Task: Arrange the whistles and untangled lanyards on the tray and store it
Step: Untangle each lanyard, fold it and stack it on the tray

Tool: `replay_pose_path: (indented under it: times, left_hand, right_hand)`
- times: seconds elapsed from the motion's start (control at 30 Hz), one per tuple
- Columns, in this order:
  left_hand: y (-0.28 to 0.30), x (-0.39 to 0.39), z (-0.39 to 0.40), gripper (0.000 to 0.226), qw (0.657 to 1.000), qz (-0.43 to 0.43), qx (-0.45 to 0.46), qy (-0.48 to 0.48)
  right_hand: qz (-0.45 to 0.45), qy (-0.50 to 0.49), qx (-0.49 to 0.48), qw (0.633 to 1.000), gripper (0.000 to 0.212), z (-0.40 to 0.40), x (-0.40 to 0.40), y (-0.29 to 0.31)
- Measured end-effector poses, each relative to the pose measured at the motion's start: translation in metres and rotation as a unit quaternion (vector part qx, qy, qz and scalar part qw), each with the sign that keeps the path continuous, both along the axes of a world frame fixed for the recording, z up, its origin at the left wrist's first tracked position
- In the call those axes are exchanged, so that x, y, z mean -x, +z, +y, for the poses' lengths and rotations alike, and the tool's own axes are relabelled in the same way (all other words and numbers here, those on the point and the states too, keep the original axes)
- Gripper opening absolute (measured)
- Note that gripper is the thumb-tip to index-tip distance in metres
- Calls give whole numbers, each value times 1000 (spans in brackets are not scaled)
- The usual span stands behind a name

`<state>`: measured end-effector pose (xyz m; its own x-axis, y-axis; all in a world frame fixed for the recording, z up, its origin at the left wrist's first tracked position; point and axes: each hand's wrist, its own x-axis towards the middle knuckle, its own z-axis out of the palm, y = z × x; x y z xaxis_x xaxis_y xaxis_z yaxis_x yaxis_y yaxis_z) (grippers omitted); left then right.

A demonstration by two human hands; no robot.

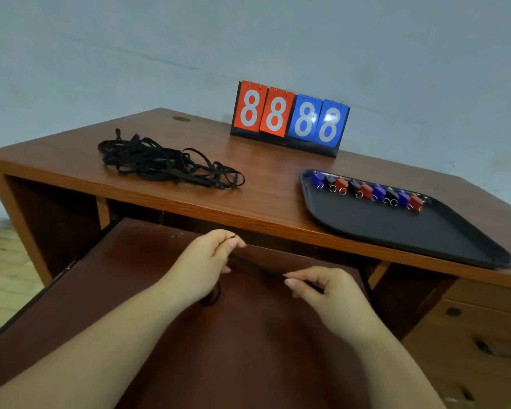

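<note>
While both hands work low over the pulled-out shelf (165, 320) beneath the desk (248, 196), a single black lanyard (257, 268) runs between them; the left hand (202, 262) pinches one stretch of it between thumb and forefinger, the other fingers loosely curled, and the right hand (322, 287) pinches another stretch just beside it, fingers bent around the strap. By my reading, the untangling step is in hand, one strap at a time; the whistles (366, 188) already lie in a neat row along the far edge of the black tray (396, 231), which sits at the right end of the desk with its near corner over the front edge. A tangled pile of lanyards (165, 162) rests toward the desk's left end, well apart from the tray; a flip scoreboard (289, 118) stands at the back edge. Next, the freed strap probably needs straightening and laying on the tray's bare near half, clear of the whistles; then the pile calls for patient, knot-by-knot picking.
</note>
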<state>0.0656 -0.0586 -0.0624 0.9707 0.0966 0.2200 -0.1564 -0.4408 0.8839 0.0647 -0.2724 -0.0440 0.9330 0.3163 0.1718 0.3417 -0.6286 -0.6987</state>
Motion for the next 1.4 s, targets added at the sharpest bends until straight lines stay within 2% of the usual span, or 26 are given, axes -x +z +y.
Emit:
replay_pose_path:
  times: [0.1, 0.27, 0.43, 0.57, 0.67, 0.77, 0.87, 0.93, 1.1, 1.27, 1.4]
  left_hand:
    - [1, -1, 7, 27, 1000, 2, -21, 12]
    - [-2, 0, 9, 23, 996, 16, -82, 21]
    - [-2, 4, 4, 20, 993, 15, -114, 15]
    - [0, 7, -3, 18, 987, -71, -144, 7]
    - [6, 12, -13, 18, 992, -110, -63, -3]
    - [14, 22, -25, 18, 991, -30, 125, -46]
    - [18, 28, -36, 16, 954, 63, 282, -84]
    - [18, 30, -38, 16, 928, 92, 345, -105]
    - [18, 33, -39, 17, 897, 115, 401, -143]
    - [18, 36, -42, 21, 889, 124, 415, -148]
    - [17, 38, -42, 42, 887, 124, 412, -165]
  right_hand:
    - [33, -21, -16, 999, 16, -12, -5, 1]
    - [60, -65, -52, 995, 4, -20, -11, -1]
    - [49, -105, -82, 990, 12, -22, -14, -4]
    - [27, -98, -103, 989, 21, -22, -12, -1]
    - [28, -67, -155, 985, 23, -15, -6, 4]
    - [59, -39, -248, 966, 22, 0, 3, 8]
    - [103, -22, -345, 933, 22, 11, 8, 8]
    - [135, -18, -394, 909, 24, 16, 11, 6]
    - [185, -23, -479, 857, 30, 24, 16, 2]
    - [194, -28, -493, 848, 17, 31, 20, -3]
    - [214, -31, -485, 848, 22, 32, 23, -3]
